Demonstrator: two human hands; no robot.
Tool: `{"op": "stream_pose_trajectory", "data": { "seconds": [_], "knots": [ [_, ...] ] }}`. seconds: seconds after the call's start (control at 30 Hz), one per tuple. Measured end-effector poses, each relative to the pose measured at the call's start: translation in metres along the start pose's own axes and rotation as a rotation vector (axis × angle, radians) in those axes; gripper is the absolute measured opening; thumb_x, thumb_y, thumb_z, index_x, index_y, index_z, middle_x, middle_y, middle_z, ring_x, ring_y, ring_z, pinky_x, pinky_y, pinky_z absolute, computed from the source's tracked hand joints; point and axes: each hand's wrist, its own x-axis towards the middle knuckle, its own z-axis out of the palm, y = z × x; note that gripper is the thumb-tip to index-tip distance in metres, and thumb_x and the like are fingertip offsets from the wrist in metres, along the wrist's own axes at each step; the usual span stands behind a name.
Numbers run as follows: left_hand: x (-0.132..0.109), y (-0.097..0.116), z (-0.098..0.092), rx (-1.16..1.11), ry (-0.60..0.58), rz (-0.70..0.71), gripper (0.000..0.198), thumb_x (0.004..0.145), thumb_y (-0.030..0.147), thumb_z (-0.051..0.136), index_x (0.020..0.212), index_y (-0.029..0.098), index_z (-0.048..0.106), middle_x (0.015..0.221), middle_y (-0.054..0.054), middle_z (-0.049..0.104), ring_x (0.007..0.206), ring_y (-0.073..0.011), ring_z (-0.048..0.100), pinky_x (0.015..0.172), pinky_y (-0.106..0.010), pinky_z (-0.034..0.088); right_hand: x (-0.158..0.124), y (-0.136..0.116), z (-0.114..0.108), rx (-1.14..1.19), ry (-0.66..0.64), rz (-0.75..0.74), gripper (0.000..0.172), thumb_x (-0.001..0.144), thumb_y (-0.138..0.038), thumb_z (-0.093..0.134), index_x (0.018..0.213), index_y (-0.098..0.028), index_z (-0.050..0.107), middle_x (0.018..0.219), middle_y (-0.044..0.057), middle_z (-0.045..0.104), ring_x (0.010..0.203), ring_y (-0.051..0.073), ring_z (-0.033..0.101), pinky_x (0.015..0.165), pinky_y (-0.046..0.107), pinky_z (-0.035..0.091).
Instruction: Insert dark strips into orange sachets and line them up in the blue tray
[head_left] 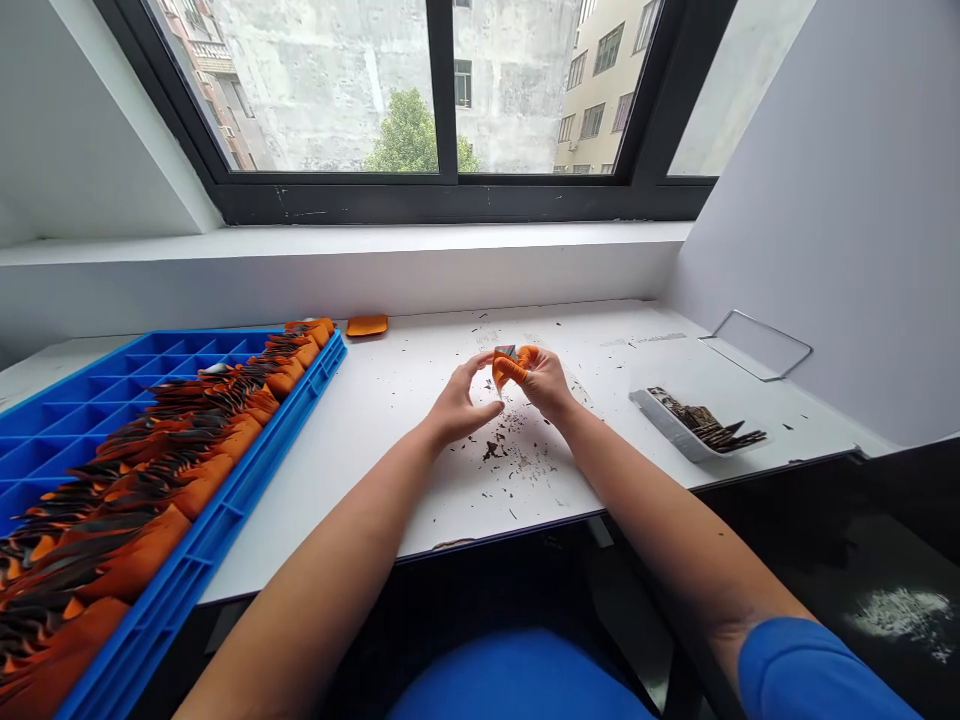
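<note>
A small folded piece point(498, 377), orange on one side and dark grey on the other, is held up over the white table. My right hand point(549, 385) pinches it between thumb and forefinger, which have orange coverings that look like finger cots. My left hand point(459, 402) curves around the left side of the piece, thumb and fingers apart. Its fingertips are close to the upper edge of the piece; whether they touch it I cannot tell. Dark scraps point(493, 450) and crumbs lie scattered on the table beneath both hands.
At left, a blue compartment tray point(281, 440) holds rows of orange and dark pieces. An orange piece point(367, 326) lies near the back wall. On the right are a clear box point(667, 432) of dark flat strips and a bent wire frame point(757, 350). The table's front edge point(517, 525) is near my body.
</note>
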Motion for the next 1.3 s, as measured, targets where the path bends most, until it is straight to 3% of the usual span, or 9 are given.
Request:
{"op": "stream_pose_trajectory", "data": {
  "seconds": [0.07, 0.13, 0.27, 0.37, 0.5, 0.67, 0.93, 1.17, 1.3],
  "knots": [
    [0.0, 0.003, 0.005, -0.02, -0.024, -0.005, 0.081, 0.072, 0.029, 0.083, 0.144, 0.028, 0.044, 0.146, -0.012, 0.055, 0.135, -0.0312, 0.052, 0.113, -0.053, 0.041, -0.005, -0.003, 0.004, 0.02, -0.033, 0.016, 0.063, 0.058, -0.061, 0.091, 0.059, -0.024, 0.04, 0.063, -0.002, 0.061, 0.059, 0.015, 0.059, 0.063, 0.034, 0.051],
    [0.001, 0.006, 0.008, -0.07, -0.047, -0.02, 0.078, 0.072, 0.032, 0.084, 0.14, 0.026, 0.046, 0.134, -0.012, 0.062, 0.119, -0.0275, 0.062, 0.101, -0.046, 0.052, -0.009, -0.005, 0.009, 0.01, -0.094, 0.032, 0.063, 0.056, -0.058, 0.094, 0.058, -0.024, 0.041, 0.061, -0.003, 0.059, 0.058, 0.015, 0.058, 0.063, 0.034, 0.05],
    [0.004, 0.009, 0.007, -0.105, -0.027, -0.04, 0.04, 0.08, 0.03, 0.075, 0.113, 0.021, 0.054, 0.099, -0.005, 0.068, 0.086, -0.017, 0.065, 0.075, -0.031, 0.055, -0.011, -0.004, 0.013, -0.064, -0.117, 0.002, 0.061, 0.051, -0.061, 0.094, 0.054, -0.023, 0.046, 0.065, -0.002, 0.059, 0.064, 0.015, 0.055, 0.07, 0.036, 0.051],
    [0.005, 0.009, 0.005, -0.049, 0.05, -0.015, 0.029, 0.082, 0.03, 0.07, 0.104, 0.02, 0.054, 0.098, -0.005, 0.068, 0.089, -0.0176, 0.064, 0.079, -0.033, 0.055, -0.01, -0.003, 0.011, -0.128, -0.094, -0.019, 0.056, 0.052, -0.064, 0.092, 0.059, -0.022, 0.054, 0.07, -0.001, 0.06, 0.071, 0.016, 0.055, 0.076, 0.037, 0.051],
    [0.004, 0.008, 0.004, -0.011, 0.035, 0.051, 0.05, 0.079, 0.026, 0.071, 0.124, 0.022, 0.052, 0.114, -0.009, 0.067, 0.1, -0.0203, 0.065, 0.084, -0.034, 0.054, -0.011, -0.003, 0.01, -0.165, -0.144, 0.001, 0.057, 0.054, -0.059, 0.093, 0.058, -0.023, 0.05, 0.07, -0.002, 0.059, 0.071, 0.016, 0.053, 0.076, 0.036, 0.049],
    [0.002, 0.007, 0.003, 0.013, 0.015, 0.08, 0.034, 0.075, 0.024, 0.07, 0.106, 0.024, 0.054, 0.088, -0.001, 0.066, 0.073, -0.0146, 0.061, 0.066, -0.029, 0.051, -0.012, -0.002, 0.01, -0.155, -0.176, 0.03, 0.054, 0.054, -0.053, 0.095, 0.059, -0.022, 0.051, 0.069, -0.003, 0.057, 0.07, 0.015, 0.052, 0.076, 0.035, 0.047],
    [0.002, 0.001, 0.005, 0.012, 0.024, 0.025, 0.03, 0.078, 0.025, 0.067, 0.104, 0.026, 0.051, 0.079, 0.0, 0.063, 0.07, -0.016, 0.061, 0.063, -0.031, 0.048, -0.012, -0.001, 0.008, -0.147, -0.284, 0.074, 0.046, 0.076, -0.066, 0.076, 0.074, -0.023, 0.061, 0.083, 0.002, 0.066, 0.081, 0.017, 0.061, 0.087, 0.037, 0.05],
    [0.002, 0.006, 0.004, 0.019, 0.105, 0.01, 0.032, 0.078, 0.029, 0.069, 0.096, 0.024, 0.043, 0.076, 0.003, 0.054, 0.06, -0.0113, 0.048, 0.056, -0.027, 0.041, -0.013, -0.006, 0.009, -0.2, -0.233, 0.095, 0.032, 0.076, -0.052, 0.075, 0.079, -0.024, 0.06, 0.085, 0.001, 0.065, 0.085, 0.018, 0.062, 0.089, 0.038, 0.05],
    [0.002, 0.006, 0.003, 0.043, 0.159, 0.033, 0.039, 0.076, 0.036, 0.072, 0.096, 0.024, 0.041, 0.091, 0.0, 0.056, 0.072, -0.0141, 0.054, 0.066, -0.031, 0.047, -0.01, -0.006, 0.005, -0.183, -0.141, 0.093, 0.025, 0.076, -0.045, 0.07, 0.076, -0.023, 0.059, 0.077, -0.002, 0.061, 0.078, 0.017, 0.058, 0.085, 0.036, 0.048]
  ]
}}
